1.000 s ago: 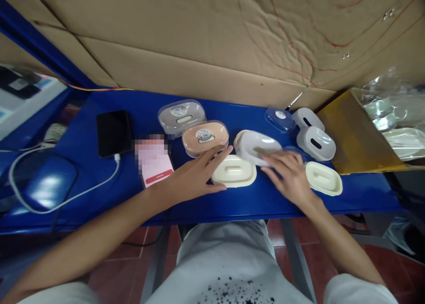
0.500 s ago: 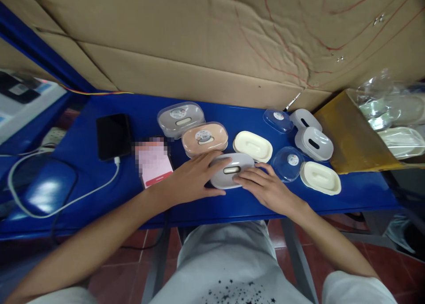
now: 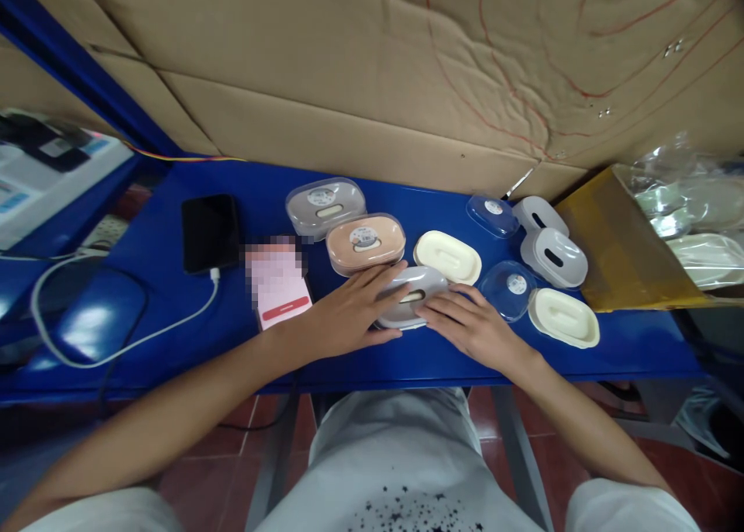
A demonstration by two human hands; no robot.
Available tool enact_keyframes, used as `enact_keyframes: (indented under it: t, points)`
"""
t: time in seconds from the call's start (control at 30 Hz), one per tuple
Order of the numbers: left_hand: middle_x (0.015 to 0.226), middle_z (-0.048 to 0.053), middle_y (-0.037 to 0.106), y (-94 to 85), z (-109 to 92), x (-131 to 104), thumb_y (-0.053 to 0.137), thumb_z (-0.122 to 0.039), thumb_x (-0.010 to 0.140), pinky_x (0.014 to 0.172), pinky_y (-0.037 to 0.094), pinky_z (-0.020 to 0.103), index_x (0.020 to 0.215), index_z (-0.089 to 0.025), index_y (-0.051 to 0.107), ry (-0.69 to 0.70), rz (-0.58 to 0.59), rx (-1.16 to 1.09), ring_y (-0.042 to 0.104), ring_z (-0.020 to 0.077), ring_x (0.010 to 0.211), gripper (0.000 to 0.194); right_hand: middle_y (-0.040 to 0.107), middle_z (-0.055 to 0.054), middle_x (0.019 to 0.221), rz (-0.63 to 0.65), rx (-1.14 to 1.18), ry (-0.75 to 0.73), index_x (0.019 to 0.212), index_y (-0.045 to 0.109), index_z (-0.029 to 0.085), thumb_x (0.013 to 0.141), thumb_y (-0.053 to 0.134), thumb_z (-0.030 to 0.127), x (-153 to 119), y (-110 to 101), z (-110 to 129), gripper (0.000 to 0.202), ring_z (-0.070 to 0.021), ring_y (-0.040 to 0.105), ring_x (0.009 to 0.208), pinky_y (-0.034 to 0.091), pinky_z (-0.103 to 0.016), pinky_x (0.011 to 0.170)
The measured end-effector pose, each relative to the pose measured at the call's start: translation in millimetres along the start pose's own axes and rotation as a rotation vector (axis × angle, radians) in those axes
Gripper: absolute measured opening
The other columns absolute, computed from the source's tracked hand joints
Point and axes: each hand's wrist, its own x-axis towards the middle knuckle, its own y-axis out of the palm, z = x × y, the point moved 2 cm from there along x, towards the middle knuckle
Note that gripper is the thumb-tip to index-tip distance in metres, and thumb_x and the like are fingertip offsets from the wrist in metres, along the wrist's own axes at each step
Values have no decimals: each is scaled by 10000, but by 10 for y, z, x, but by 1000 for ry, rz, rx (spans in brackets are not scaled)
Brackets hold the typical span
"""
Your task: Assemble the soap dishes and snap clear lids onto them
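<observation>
Between my hands on the blue table sits a grey oval plastic soap box with a slot in its top and a pale piece showing through. My left hand grips its left side, fingers across the top and thumb at the near edge. My right hand presses bent fingers on its right end. Just beyond lies a cream tray. To its left is a peach soap box under a clear lid, touching a grey lidded soap box. A clear lid and another cream tray lie right of my right hand.
Two grey slotted covers and another clear lid lie at the back right. Beside them stands a cardboard box with wrapped parts. A phone and a black device on a white cable lie left. Cardboard walls the back.
The view has shifted slightly, so things on the table appear a little further right. Both hands stay on the grey soap box, with only small finger movement.
</observation>
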Motion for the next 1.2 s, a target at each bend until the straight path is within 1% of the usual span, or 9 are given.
enact_keyframes:
  t: [0.13,0.27,0.43,0.53,0.63,0.73,0.97,1.07,1.2]
  points:
    - [1831,195,227,46,-32,-6,701,-408,1068,1358,292,640,1694,-257,393,45,56,106,218,393,1708,713,817,-47,1322,-17,-124,-81,1406,712,227,1105,558,111,0,63,90,358,-224,735,1261,543,-456,1113]
    - [1833,206,209,48,-44,-20,773,-487,1013,1367,259,638,1709,-239,372,63,76,99,207,412,1706,841,817,-64,1307,-7,-11,-50,1371,722,220,1144,554,292,42,-58,-10,291,-219,754,1212,578,-435,1072]
    - [1810,226,274,-66,-93,-20,737,-471,1013,1348,334,593,1657,-209,439,32,66,19,270,402,1692,757,736,-117,1448,-55,-12,359,1487,658,261,1155,431,385,88,-396,-924,421,-304,671,1374,522,-534,1170]
    - [1763,221,367,-160,-84,-25,738,-375,975,1322,394,573,1628,-199,458,-42,42,-16,360,403,1653,732,621,-204,1572,57,-155,618,1593,544,194,1091,512,463,50,-357,-1519,570,-430,563,1479,453,-682,1198]
    - [1732,179,432,-232,-26,-44,730,-349,969,1299,437,546,1669,-238,387,-100,49,-58,435,383,1613,787,626,-245,1511,187,-189,720,1560,556,164,988,662,542,14,-169,-1825,694,-495,572,1434,411,-747,1192]
    - [1734,148,450,-262,40,-58,746,-364,972,1309,424,529,1691,-268,346,-97,87,-111,444,358,1611,829,588,-228,1532,164,-111,767,1571,531,219,916,748,603,29,-45,-1921,790,-479,608,1395,464,-728,1153]
    - [1785,140,378,-245,136,-44,739,-406,1003,1296,447,486,1733,-281,249,-143,102,-259,455,333,1612,888,658,-198,1496,60,168,747,1565,531,216,957,724,637,62,-259,-1709,765,-406,697,1280,553,-622,1112]
    - [1808,154,322,-244,161,-43,754,-450,1001,1304,435,501,1749,-276,188,-178,111,-298,446,343,1617,954,599,-157,1605,23,392,574,1657,421,292,1032,647,636,-12,-321,-1261,749,-361,680,1356,576,-573,1127]
    - [1807,167,323,-248,189,-39,791,-463,971,1309,423,531,1760,-287,153,-195,98,-338,427,358,1628,1030,446,-137,1747,53,466,279,1745,284,345,1056,677,509,-104,-193,-557,810,-358,463,1600,477,-594,1266]
